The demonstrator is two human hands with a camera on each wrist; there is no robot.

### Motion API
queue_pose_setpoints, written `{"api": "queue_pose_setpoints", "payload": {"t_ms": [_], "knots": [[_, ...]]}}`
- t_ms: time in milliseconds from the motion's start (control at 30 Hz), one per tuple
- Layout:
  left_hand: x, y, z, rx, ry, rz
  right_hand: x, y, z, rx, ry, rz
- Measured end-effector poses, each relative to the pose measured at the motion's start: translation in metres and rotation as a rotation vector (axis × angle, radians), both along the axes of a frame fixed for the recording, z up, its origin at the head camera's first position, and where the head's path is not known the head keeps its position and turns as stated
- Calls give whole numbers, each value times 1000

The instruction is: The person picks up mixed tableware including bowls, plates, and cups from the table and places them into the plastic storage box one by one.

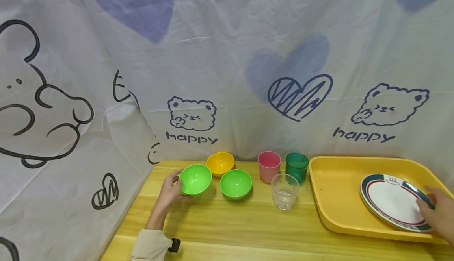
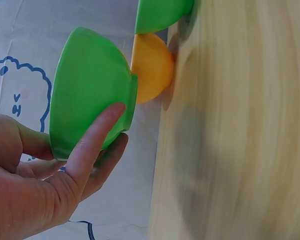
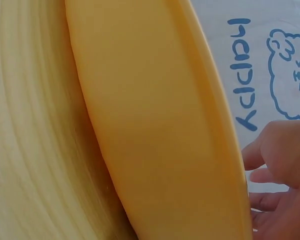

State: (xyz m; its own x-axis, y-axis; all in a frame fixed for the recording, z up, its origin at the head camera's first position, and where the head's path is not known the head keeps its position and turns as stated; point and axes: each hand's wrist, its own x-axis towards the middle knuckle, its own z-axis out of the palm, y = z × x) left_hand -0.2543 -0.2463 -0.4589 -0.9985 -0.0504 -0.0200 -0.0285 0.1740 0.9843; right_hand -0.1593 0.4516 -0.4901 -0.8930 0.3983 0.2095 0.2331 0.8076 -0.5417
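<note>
My left hand [image 1: 171, 189] holds a light green bowl [image 1: 195, 179] above the table's left side. In the left wrist view the thumb is at its rim and the other fingers spread under its side and foot; the bowl is tilted. A yellow bowl [image 1: 220, 163] and a second green bowl [image 1: 235, 184] stand just right of it. My right hand [image 1: 438, 210] is at the right edge of a white plate [image 1: 397, 202] with a green and red rim, thumb over the rim and fingers beyond it. The plate lies in a yellow tray [image 1: 337, 198], whose wall hides it in the right wrist view.
A pink cup [image 1: 269, 168], a green see-through cup [image 1: 296, 166] and a clear cup [image 1: 285, 192] stand between the bowls and the tray. The wooden table [image 1: 248, 229] ends at a printed white cloth [image 1: 234, 56] behind and to the left.
</note>
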Motion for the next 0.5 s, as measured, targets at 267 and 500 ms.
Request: {"api": "queue_pose_setpoints", "payload": {"t_ms": [267, 500], "knots": [[-1, 4, 3, 37, -1, 12, -4, -13, 7, -22, 41, 26], [0, 10, 6, 78, 13, 8, -11, -27, 15, -35, -57, -23]]}}
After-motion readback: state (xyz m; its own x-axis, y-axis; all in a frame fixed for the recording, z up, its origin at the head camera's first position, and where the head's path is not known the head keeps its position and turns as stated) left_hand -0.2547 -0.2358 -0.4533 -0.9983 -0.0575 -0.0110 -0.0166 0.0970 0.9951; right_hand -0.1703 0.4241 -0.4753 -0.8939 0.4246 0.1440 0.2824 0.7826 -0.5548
